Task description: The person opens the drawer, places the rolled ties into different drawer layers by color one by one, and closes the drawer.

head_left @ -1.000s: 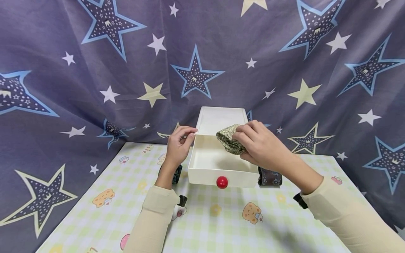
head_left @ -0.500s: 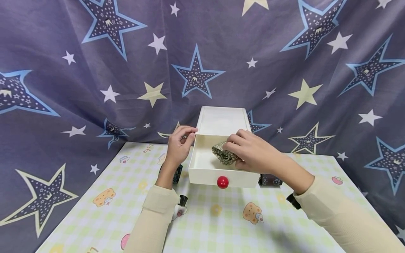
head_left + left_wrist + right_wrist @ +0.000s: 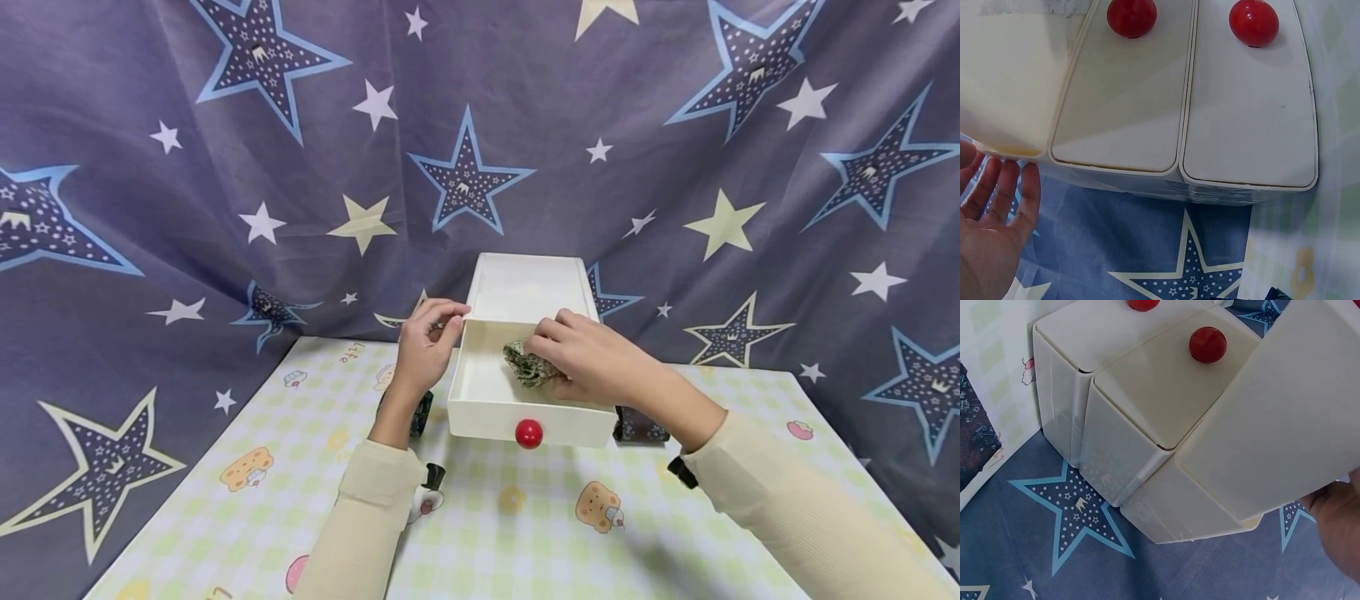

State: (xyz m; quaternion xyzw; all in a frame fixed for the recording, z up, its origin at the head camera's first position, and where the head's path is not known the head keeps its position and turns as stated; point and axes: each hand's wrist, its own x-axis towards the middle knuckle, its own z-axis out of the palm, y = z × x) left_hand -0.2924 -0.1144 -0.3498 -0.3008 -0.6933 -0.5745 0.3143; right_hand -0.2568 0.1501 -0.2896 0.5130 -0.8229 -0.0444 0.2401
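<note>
Left arm [image 3: 392, 423]: comes in from 7 o'clock, slanting toward 1, cream sleeve [image 3: 360, 517] ending below the bare wrist
Left hand [image 3: 423, 343]: at 8 o'clock from centre, fingers [image 3: 1030, 187] nearly straight and slightly spread in the wrist view, palm showing
Right arm [image 3: 693, 417]: comes in from 4 o'clock, reaching toward 10, wrist bare above its sleeve [image 3: 817, 508]
Right hand [image 3: 588, 354]: just short of 4 o'clock, back of the hand upward, fingers bent in a pinch

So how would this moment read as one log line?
right fingers: holding cloth in drawer | left fingers: at cabinet edge | drawer: open
</note>
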